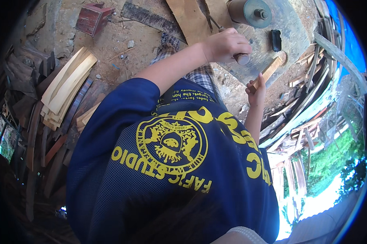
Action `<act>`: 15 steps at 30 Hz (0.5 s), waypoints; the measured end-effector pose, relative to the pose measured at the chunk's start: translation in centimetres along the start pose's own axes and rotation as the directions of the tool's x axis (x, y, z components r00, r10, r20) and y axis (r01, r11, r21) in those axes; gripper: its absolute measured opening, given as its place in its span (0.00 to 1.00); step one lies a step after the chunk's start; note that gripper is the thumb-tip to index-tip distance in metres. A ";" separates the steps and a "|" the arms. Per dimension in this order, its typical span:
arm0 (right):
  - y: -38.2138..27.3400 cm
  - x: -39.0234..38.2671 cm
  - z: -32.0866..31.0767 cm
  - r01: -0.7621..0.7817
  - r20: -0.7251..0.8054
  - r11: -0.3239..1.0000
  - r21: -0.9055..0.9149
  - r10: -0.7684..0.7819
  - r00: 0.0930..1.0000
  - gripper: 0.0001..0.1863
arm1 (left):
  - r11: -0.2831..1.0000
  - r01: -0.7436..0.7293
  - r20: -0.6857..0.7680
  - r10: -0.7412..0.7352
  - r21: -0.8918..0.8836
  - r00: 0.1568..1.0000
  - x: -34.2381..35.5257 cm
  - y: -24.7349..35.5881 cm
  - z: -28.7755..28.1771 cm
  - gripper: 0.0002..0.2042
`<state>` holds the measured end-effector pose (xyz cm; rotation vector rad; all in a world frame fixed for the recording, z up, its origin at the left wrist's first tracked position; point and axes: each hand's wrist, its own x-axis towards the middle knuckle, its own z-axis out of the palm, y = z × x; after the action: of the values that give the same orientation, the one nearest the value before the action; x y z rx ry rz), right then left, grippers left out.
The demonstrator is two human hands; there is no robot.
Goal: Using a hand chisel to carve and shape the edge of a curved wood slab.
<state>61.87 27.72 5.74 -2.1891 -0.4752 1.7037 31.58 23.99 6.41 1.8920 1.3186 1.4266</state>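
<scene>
My left hand (229, 44) is closed around the round wooden handle (242, 59) of a tool. A thin dark shaft or blade (214, 23) shows beyond the fingers, but its full shape is hard to make out. Lower right of it, my right hand (256, 90) grips the near end of a short, light-brown piece of wood (269, 73). The far end of that piece points up and right, at a flat grey worn board (291, 30). On the board lies a small black object (275, 40), beside a grey-green metal canister (248, 12) with a knob on top.
Pale cut wood strips (67, 87) are stacked at left, among dark timber offcuts (29, 75). A red box-like block (91, 19) and a long dark plank (151, 19) lie on the dirt ground. Brown boards (187, 18) stretch beyond my left hand. Scrap wood (309, 105) lines the right side.
</scene>
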 end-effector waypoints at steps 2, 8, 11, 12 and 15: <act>-0.6 -0.3 -0.6 -0.004 0.093 1.000 -0.018 0.006 0.996 0.16 | 1.000 -0.020 0.013 0.020 0.013 1.000 0.2 0.2 -0.1 0.16; 1.7 -3.0 0.3 0.339 0.071 0.907 0.251 -0.367 0.928 0.21 | 0.999 -0.028 -0.038 0.026 -0.030 0.999 0.4 -0.3 0.5 0.16; 0.4 -7.3 1.4 0.492 0.214 0.864 0.105 -0.503 0.837 0.29 | 1.000 -0.001 -0.032 0.001 -0.004 0.999 0.6 -0.2 0.2 0.15; -0.2 -8.6 1.3 0.537 0.291 0.842 0.045 -0.525 0.800 0.31 | 1.000 -0.003 -0.035 0.003 -0.007 0.999 0.7 -0.1 0.2 0.15; -1.4 -11.9 1.3 0.609 0.403 0.793 -0.021 -0.551 0.731 0.35 | 1.000 0.026 -0.073 -0.027 -0.016 0.997 1.0 0.0 -0.1 0.15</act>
<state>57.77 23.73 16.31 -1.5191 -1.2841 1.7368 31.57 24.81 6.96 1.8219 1.3580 1.5018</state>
